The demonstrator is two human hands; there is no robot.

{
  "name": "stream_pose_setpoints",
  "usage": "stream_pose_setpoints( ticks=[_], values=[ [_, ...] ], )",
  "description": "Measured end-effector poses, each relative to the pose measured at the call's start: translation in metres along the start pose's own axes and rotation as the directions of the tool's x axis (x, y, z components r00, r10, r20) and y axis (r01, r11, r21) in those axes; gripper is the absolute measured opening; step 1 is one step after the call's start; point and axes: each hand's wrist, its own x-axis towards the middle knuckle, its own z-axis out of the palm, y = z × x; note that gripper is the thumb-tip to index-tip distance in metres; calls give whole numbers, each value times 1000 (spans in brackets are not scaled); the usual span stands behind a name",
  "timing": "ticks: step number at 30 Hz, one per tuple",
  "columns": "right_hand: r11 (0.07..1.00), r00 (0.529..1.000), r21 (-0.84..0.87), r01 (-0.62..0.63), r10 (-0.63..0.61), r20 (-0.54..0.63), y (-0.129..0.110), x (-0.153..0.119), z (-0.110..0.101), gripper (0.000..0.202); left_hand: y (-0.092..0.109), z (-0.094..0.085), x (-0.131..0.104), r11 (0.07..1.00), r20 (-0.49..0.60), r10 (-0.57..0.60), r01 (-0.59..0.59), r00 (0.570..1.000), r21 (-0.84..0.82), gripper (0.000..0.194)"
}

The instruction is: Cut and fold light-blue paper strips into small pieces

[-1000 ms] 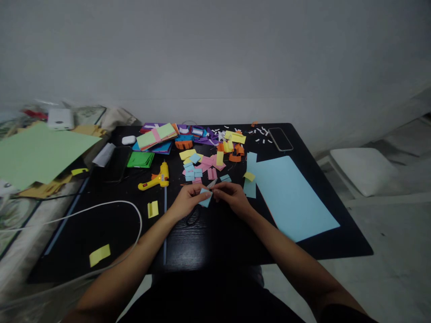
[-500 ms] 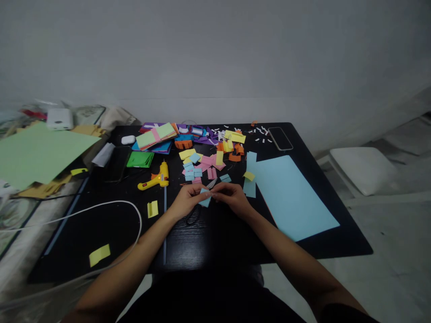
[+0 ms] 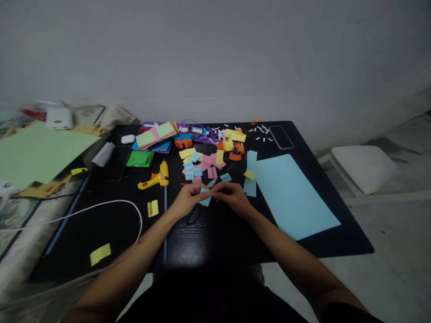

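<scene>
Between my hands is a small light-blue piece of paper, its surface slanting down toward me. My left hand pinches it from the left, thumb on top. The fingertips of my right hand are closed at its upper right corner, partly hiding it. Scissors lie on the table beneath, blades showing just beyond my fingers and a dark handle nearer me. Beyond the hands are small folded papers in blue, pink and yellow.
On the black table, a yellow glue gun lies left and a large light-blue sheet right. A white cable loops by my left forearm. Coloured paper stacks, white scraps and a phone lie at the back.
The view has shifted very slightly. Both hands stay in nearly the same place on the light-blue piece of paper.
</scene>
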Motion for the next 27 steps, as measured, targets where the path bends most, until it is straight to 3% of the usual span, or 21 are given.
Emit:
stream_pose_setpoints(
  ticks=[6, 9, 18, 23, 27],
  values=[
    [997, 999, 63, -33, 31, 34, -3, -1, -1, 24, 1, -1, 0, 999, 26, 14, -15, 1000, 43, 33],
    [996, 999, 86, -20, 17, 43, -4, -1, -2, 27, 2, 0, -1, 992, -11, 57, -55, 998, 113, 32],
    [996, 999, -80, 29, -28, 20, 2, -6, 4, 37, 3, 3, -3, 950, -133, 187, -145, 973, 278, 26],
    [982, 998, -176, 67, -69, -4, 8, -9, 12, 33, 5, 4, -2, 934, -145, 295, -253, 945, 251, 24],
    [986, 998, -159, 57, -60, -14, 11, -9, 16, 26, 4, 4, -1, 934, -151, 316, -279, 937, 223, 23]
  ],
)
